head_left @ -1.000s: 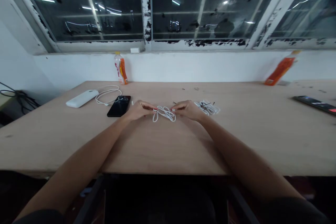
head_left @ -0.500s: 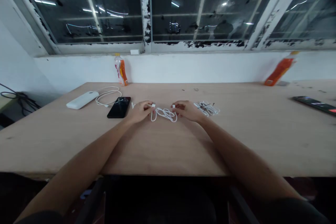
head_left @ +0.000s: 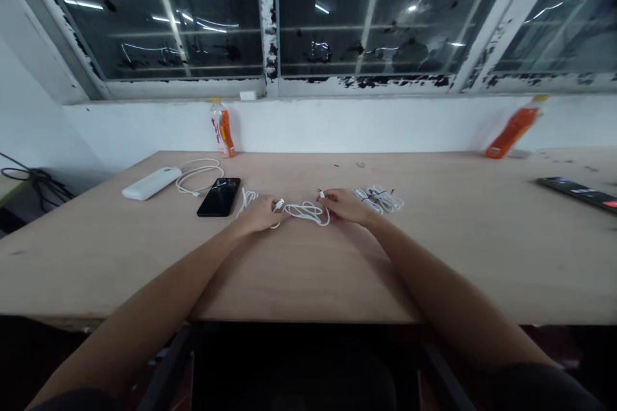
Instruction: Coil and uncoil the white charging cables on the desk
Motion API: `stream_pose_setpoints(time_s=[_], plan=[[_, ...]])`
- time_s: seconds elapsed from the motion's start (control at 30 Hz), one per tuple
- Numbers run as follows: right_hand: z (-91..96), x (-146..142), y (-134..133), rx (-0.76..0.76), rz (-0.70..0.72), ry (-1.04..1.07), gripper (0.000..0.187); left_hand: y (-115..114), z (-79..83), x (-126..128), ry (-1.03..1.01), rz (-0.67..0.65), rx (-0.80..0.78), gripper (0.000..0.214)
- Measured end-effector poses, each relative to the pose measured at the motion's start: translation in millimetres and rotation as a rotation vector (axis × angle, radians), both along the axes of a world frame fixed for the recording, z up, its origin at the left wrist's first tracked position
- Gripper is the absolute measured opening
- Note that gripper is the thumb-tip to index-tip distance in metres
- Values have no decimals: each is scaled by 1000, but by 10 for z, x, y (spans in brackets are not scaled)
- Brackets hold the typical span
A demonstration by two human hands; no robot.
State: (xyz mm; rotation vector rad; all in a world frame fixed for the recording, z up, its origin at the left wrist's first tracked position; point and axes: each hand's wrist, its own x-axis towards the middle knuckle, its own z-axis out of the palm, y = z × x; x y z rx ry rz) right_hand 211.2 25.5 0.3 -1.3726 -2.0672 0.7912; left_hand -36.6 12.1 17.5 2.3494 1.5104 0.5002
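A loosely looped white cable (head_left: 306, 212) lies on the plywood table (head_left: 308, 270) between my hands. My left hand (head_left: 260, 213) pinches a small white connector (head_left: 279, 205) at its fingertips, and a further loop of cable (head_left: 247, 201) shows beyond that hand. My right hand (head_left: 344, 207) pinches a second small connector (head_left: 321, 194) just right of the looped cable. I cannot tell whether both connectors belong to that one cable. Close to my right hand lies a white cable bundle (head_left: 378, 200) with black ties.
A black smartphone (head_left: 218, 197) lies left of my left hand, beside a white power bank (head_left: 152, 183) and a coiled white cable (head_left: 197, 177). Orange-labelled bottles (head_left: 222, 131) stand and lean along the wall, below a paint-chipped window. A dark phone (head_left: 578, 191) lies far right.
My hands have drawn slightly apart and toward me. The white connectors now show at my fingertips, and a cable loop has appeared left of my left hand.
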Motion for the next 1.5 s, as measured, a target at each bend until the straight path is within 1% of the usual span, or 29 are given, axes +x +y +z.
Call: stream_pose_setpoints(time_s=[0.07, 0.13, 0.3, 0.37, 0.5, 0.57, 0.7, 0.83, 0.97, 1.1, 1.23, 1.37, 1.5], plan=[[-3, 2, 1, -7, 32, -31, 29, 1, -13, 9, 0, -15, -13, 30], [7, 6, -2, -12, 37, -68, 32, 6, -24, 9, -8, -17, -19, 32], [52, 7, -20, -23, 14, -116, 35, -3, -12, 0, -43, 31, -24, 38], [60, 8, -16, -25, -17, -131, 35, -10, -1, -1, -38, 31, -22, 39], [47, 24, 19, 10, -127, -164, 33, -17, 10, -5, 0, 46, -11, 38], [37, 32, 32, 38, -145, -189, 34, -22, 16, -4, 24, 55, -2, 36], [41, 26, 15, 35, -114, -238, 35, -42, 31, 6, 59, 60, -2, 36], [56, 7, -12, 29, -100, -262, 36, -55, 32, 20, 77, 83, 38, 36], [43, 4, 3, 7, -84, -252, 32, -52, 25, 28, 86, 95, 33, 33], [18, 9, 30, 20, -62, -245, 30, -52, 27, 31, 90, 85, 39, 29], [12, 13, 32, 4, -50, -227, 29, -59, 40, 36, 97, 88, 53, 32], [10, 15, 35, -2, -53, -232, 30, -68, 52, 45, 111, 85, 38, 31], [-2, 22, 49, -19, -63, -227, 30, -74, 59, 54, 162, 92, 38, 33]])
